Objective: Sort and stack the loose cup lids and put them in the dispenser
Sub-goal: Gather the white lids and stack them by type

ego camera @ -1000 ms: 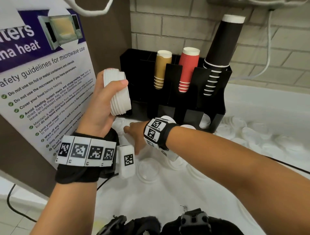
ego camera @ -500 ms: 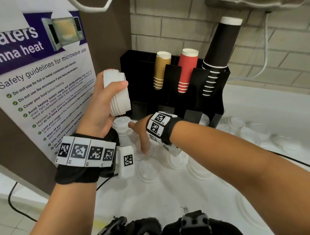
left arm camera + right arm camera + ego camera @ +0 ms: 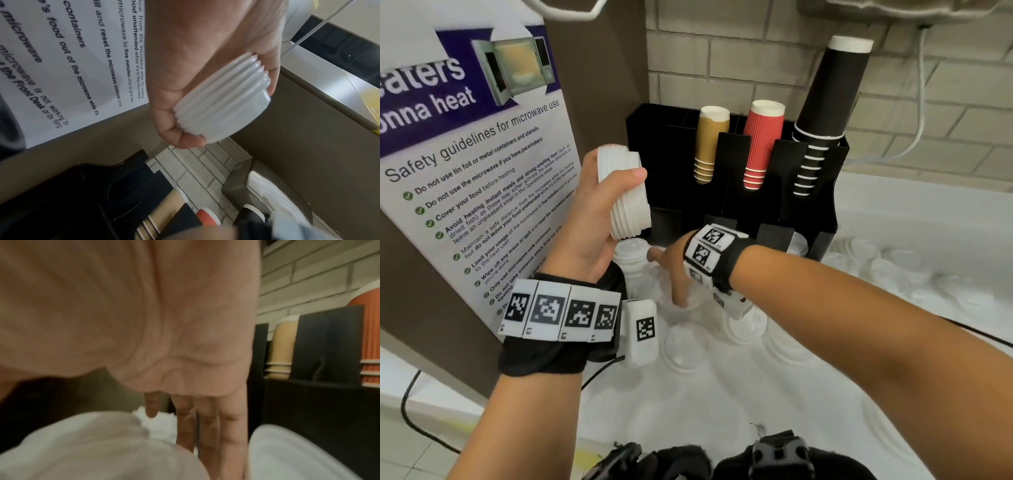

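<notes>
My left hand [image 3: 594,219] grips a stack of several white lids [image 3: 625,192], held on edge above the counter's left end; the left wrist view shows fingers and thumb [image 3: 185,139] curled round the stack of lids [image 3: 222,104]. My right hand [image 3: 671,274] reaches down among loose lids in front of the black dispenser [image 3: 822,209]. Its fingers [image 3: 211,426] are straight and point down between a translucent lid [image 3: 92,447] and a white lid [image 3: 292,456]. A short stack of white lids [image 3: 631,253] stands on the counter just left of that hand.
The dispenser holds tan cups [image 3: 710,144], red cups [image 3: 762,144] and tall black cups [image 3: 825,102]. Several loose lids [image 3: 887,270] lie scattered on the white counter to the right, and a clear lid [image 3: 685,346] lies nearer me. A microwave safety poster [image 3: 465,164] covers the left wall.
My right wrist has lifted and moved slightly right, tipping its fingers down into the loose lids. The left hand keeps the lid stack in the same place.
</notes>
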### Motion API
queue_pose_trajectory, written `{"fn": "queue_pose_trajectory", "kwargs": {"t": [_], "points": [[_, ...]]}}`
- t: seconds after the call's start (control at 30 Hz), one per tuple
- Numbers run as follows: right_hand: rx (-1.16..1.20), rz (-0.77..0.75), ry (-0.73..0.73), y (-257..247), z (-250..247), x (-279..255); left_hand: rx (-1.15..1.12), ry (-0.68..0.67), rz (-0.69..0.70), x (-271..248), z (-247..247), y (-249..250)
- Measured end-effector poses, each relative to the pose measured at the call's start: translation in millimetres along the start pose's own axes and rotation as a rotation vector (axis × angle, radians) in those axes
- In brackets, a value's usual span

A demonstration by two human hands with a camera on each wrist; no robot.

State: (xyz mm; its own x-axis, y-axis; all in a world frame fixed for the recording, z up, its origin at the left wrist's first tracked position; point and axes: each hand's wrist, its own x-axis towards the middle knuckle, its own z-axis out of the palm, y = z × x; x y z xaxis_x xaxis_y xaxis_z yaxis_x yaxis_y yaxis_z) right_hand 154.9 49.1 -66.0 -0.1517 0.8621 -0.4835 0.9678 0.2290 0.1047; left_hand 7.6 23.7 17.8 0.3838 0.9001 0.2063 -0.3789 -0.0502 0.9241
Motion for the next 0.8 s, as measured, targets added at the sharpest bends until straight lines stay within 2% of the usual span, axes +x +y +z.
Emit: {"fn": "queue_pose_trajectory", "kwargs": {"t": [0.1, 0.13, 0.3, 0.4, 0.5, 0.63, 0.8], "points": [[0.252, -0.011, -0.151, 25.3, -35.7, -17.2, -0.045, -0.022, -0.06, 0.9, 1.2, -5.3], [0.373, -0.022, -0.143, 34.8, -43.8, -26.1, -0.058, -0.027, -0.073, 0.9, 2.2, -7.5], [1.156, -0.143, 0.224, 58.3, -39.3, -80.7, -0.08, -0.021, -0.076, 0.6, 11.3, -19.7], [1.461, -0.283, 0.448, 52.0, -26.0, -102.3, -0.083, 0.002, -0.059, 1.4, 17.6, -26.3], [1.564, -0.364, 0.62, 37.1, -14.1, -114.6, -0.075, -0.005, -0.037, 1.8, 23.8, -30.5], [1.624, -0.373, 0.785, 19.9, -3.0, -118.4, -0.055, -0.051, -0.035, -0.4, 30.2, -34.8], [1.612, -0.341, 0.881, 14.8, 1.1, -121.4, 0.017, -0.124, -0.032, -4.2, 35.2, -34.9]]}}
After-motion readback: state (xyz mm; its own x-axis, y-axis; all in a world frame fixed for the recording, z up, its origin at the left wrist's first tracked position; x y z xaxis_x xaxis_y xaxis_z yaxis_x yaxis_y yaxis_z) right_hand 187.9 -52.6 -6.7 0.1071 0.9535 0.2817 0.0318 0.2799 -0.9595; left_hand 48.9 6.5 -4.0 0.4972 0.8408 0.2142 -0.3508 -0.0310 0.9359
